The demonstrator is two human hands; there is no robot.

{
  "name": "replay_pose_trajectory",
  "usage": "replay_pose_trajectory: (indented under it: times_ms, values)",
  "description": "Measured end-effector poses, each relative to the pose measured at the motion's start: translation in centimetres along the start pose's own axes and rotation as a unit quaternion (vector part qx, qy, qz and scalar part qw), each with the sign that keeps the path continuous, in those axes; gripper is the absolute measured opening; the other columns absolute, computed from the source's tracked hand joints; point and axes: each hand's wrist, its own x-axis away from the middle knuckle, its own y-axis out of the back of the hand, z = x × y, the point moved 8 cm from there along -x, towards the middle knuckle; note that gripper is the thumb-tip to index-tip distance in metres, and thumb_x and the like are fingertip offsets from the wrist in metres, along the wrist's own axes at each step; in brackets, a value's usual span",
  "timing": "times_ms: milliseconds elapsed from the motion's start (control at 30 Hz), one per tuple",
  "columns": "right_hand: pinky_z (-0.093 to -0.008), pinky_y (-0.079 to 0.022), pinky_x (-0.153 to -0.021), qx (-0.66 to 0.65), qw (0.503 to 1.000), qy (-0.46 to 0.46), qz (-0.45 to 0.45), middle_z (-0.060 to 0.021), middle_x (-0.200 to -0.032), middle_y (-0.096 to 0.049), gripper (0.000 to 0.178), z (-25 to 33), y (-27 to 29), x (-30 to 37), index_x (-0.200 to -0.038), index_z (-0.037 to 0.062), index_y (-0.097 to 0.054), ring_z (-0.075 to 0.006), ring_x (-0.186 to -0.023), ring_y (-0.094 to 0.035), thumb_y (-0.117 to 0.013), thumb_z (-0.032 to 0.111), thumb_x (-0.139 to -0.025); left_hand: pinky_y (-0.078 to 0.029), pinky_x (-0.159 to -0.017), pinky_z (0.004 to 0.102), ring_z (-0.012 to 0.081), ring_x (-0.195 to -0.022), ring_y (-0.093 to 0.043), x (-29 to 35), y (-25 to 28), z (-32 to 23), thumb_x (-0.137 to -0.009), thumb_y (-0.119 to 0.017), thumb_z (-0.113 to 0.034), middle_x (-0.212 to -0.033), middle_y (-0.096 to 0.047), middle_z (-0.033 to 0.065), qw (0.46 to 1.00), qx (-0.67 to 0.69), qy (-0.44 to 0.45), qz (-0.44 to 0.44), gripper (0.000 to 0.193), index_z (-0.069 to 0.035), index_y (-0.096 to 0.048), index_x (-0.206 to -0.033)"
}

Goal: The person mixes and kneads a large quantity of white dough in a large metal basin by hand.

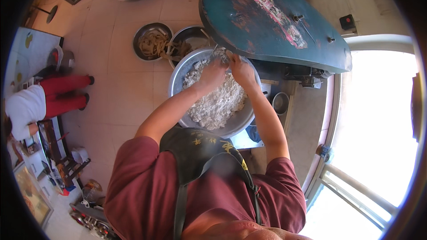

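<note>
A large metal bowl stands in front of me, filled with white, crumbly floury dough. Both my hands are at the far part of the bowl, close together, beside the lower edge of a blue-green machine cover. My left hand is closed, its fingers curled and partly hidden beside a pale, rough clump at the far rim. My right hand is closed too, with bent fingertips pointing toward that same clump. What either hand grips is too small to make out.
Beyond the bowl, a metal basin holds beige strips, and another basin overlaps it. A small metal bowl is at the right. At far left stands a person in red trousers. A bright doorway lies right.
</note>
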Motion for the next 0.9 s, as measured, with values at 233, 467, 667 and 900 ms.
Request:
replay_pose_trajectory:
  times_ms: [233, 467, 667, 900]
  values:
    - [-0.0597, -0.048, -0.069, -0.083, 0.993, -0.063, -0.057, -0.0258, -0.083, -0.068, 0.024, -1.0, 1.8, 5.3, -0.118, 0.0126, -0.048, -0.0488, -0.079, -0.064, -0.050, 0.025, -0.098, -0.052, -0.091, 0.0460, 0.0410, -0.123, -0.048, -2.3, 1.6, -1.2, -0.077, -0.070, -0.001, -0.131, -0.046, 0.0184, 0.994, -0.025, -0.065, -0.085, 0.047, -0.007, -0.058, -0.122]
    - [-0.0587, -0.049, -0.070, -0.075, 0.991, -0.110, -0.017, -0.0264, -0.086, -0.068, 0.022, -1.7, -1.7, 1.7, -0.117, 0.0146, -0.052, -0.0481, -0.081, -0.064, -0.051, 0.028, -0.099, -0.051, -0.090, 0.0442, 0.0354, -0.108, -0.059, 5.3, -0.5, -1.2, -0.082, -0.062, 0.005, -0.116, -0.059, 0.0139, 0.991, 0.077, -0.102, -0.029, 0.031, -0.006, -0.058, -0.111]
    - [-0.0596, -0.047, -0.068, -0.060, 0.997, -0.047, -0.020, -0.0262, -0.081, -0.067, 0.024, 2.7, 4.1, 4.2, -0.116, 0.0109, -0.051, -0.0486, -0.077, -0.064, -0.050, 0.028, -0.099, -0.048, -0.093, 0.0467, 0.0376, -0.103, -0.060, 5.4, -4.7, 8.9, -0.089, -0.062, -0.011, -0.111, -0.064, 0.0176, 0.999, -0.025, -0.006, -0.037, 0.028, -0.004, -0.062, -0.116]
    - [-0.0584, -0.049, -0.065, -0.034, 0.996, -0.085, -0.018, -0.0249, -0.079, -0.067, 0.022, -0.1, 0.7, 1.4, -0.113, 0.0126, -0.053, -0.0483, -0.075, -0.064, -0.048, 0.030, -0.100, -0.043, -0.106, 0.0457, 0.0385, -0.124, -0.053, -0.9, -11.7, 10.3, -0.091, -0.044, -0.055, -0.137, -0.053, 0.0219, 0.935, 0.004, 0.129, 0.329, 0.074, -0.005, -0.039, -0.145]
